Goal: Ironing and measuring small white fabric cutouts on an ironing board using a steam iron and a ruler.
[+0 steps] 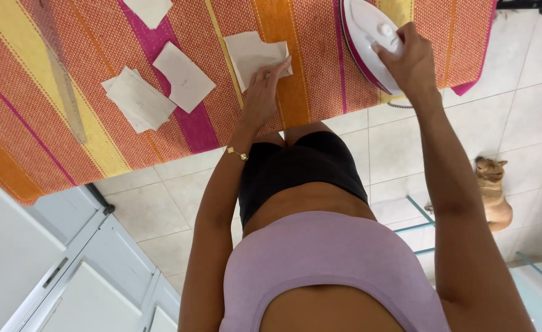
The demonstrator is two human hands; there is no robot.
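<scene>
My left hand (263, 92) lies flat with fingers spread on a beige cut fabric piece (249, 52) that rests on the striped orange, pink and yellow cloth (86, 92) covering the table. My right hand (409, 58) grips the handle of a white and pink clothes iron (366, 37), which sits on the cloth to the right of that piece. The iron and the fabric piece are apart.
Three more beige fabric pieces lie to the left (183, 77) (139, 98) and at the top edge (150, 9). A clear ruler (62, 80) lies on the cloth at far left. White cabinets (49, 270) stand lower left. A brown dog (492, 190) lies on the tiled floor at right.
</scene>
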